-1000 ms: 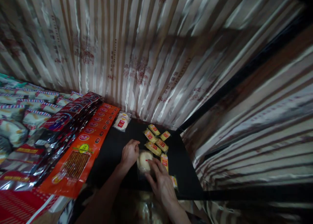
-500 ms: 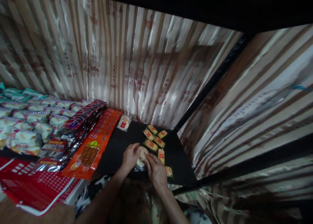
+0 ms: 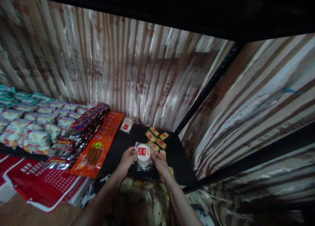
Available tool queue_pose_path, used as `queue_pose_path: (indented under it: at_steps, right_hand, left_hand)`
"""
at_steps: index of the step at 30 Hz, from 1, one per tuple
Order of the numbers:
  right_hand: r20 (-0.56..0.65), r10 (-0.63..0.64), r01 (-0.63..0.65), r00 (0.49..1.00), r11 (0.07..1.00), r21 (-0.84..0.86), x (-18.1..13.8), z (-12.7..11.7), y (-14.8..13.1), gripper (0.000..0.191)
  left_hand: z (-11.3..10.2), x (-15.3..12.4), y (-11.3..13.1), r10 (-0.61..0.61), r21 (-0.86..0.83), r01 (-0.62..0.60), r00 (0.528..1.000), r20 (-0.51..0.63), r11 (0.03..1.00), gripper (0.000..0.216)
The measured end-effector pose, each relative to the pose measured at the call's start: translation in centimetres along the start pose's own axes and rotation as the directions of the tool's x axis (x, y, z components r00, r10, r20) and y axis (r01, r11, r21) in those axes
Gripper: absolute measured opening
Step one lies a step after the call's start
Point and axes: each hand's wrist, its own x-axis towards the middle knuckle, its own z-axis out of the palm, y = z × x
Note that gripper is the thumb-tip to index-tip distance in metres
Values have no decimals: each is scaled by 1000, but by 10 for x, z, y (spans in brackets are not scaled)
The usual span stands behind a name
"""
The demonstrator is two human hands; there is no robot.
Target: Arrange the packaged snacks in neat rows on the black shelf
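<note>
My left hand (image 3: 128,157) and my right hand (image 3: 159,161) pinch opposite sides of a round white snack packet (image 3: 143,151) in clear wrapping, its red label facing me. Right below it shows part of another clear-wrapped round packet (image 3: 144,164); whether this one is also held or lies on the black shelf (image 3: 118,153), I cannot tell. To the right, partly behind my right hand, lie several small yellow snack packets (image 3: 161,144). One similar round white packet (image 3: 126,124) rests at the shelf's back left.
An orange snack bag (image 3: 103,144) and a stack of dark red packets (image 3: 86,127) lie to the left, beside rows of white packets (image 3: 36,140). A red basket (image 3: 46,183) is below them. A large clear bag (image 3: 140,203) of pale items sits before me. Striped sheeting (image 3: 137,61) hangs behind.
My hands were low, close together over a pale round packet; now they are further apart and hold the packet up with its red label in view. The camera view has shifted slightly.
</note>
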Motion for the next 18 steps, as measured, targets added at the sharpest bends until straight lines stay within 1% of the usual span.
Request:
queue_pose_path:
  at_steps: [1,3,5,6,9,12,14,15,16,18]
  right_hand:
    - [-5,44,-43,999,998,53,-1,2,-1,48]
    - [-28,107,-101,994,980,173,-2,7,-1,45]
    - [-31,117,-105,993,958,265,-2,16,5,43]
    - [-23,114,-103,993,953,285,0,22,9,42]
    - [-43,116,-100,992,957,272,7,43,26,40]
    - [-84,93,-74,992,976,206,23,62,37,39]
    - [-68,49,-38,996,987,157,38,71,38,39]
    - [-57,32,-24,998,990,136,46,75,38,39]
    - [-52,24,-18,998,993,116,56,79,37,38]
    - [-78,23,-17,997,998,69,77,85,35,38]
  left_hand:
    - [-2,-1,0,-10,-12,10,1000,2,1000,38]
    - [-3,-3,-1,-20,-77,17,999,-43,997,37]
    - [-4,-4,-3,-19,-159,-1,992,-122,987,37]
    - [-4,-3,-4,-14,-193,-17,987,-161,981,38]
    - [-4,2,-11,-18,-257,-48,968,-249,965,39]
    - [-10,13,-18,-24,-264,-62,950,-311,962,36]
    - [-16,23,-21,1,-195,-80,927,-376,977,35]
    - [-19,28,-22,36,-125,-98,905,-424,987,34]
    - [-21,33,-21,95,-26,-122,874,-476,992,36]
    - [-24,40,-20,277,230,-177,796,-538,957,42]
